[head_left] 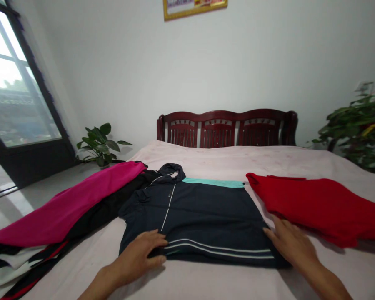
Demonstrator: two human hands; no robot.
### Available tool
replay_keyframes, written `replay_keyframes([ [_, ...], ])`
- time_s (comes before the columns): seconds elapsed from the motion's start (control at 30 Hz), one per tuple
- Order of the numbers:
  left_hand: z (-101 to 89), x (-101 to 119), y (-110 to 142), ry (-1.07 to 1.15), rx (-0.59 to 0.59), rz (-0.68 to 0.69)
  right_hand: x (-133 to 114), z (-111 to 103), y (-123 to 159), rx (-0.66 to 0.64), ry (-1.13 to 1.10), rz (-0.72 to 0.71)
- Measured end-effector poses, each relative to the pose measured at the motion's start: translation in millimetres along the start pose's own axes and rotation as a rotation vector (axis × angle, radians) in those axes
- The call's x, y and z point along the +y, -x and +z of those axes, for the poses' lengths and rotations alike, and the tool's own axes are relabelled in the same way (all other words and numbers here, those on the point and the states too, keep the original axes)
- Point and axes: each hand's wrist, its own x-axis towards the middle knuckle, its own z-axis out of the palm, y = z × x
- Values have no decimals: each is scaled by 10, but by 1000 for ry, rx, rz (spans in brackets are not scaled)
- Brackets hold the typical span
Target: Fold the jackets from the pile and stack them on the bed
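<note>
A dark navy jacket [206, 212] with thin white piping lies spread on the bed, its collar toward the far left. Along its far edge a strip of turquoise cloth [215, 182] shows. My left hand [140, 250] rests at the jacket's near left edge, fingers on the fabric and thumb apart from them. At the right edge, my right hand [289, 239] touches the jacket with its fingers spread. Both hands look open; the undersides of the fingers are hidden.
A red garment [318, 204] lies folded on the right of the pale pink bedsheet [206, 281]. Pink [78, 200] and black clothes are heaped at the left. Beyond are a dark wooden headboard [218, 129], potted plants [101, 143] and a glass door [21, 83].
</note>
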Motion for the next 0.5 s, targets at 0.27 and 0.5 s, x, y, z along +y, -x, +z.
replay_keyframes([
  [0.27, 303, 382, -972, -132, 60, -43, -1725, 206, 104, -277, -102, -584],
  [0.5, 428, -179, -967, -282, -45, -131, -1044, 540, -160, -291, 16, -507],
])
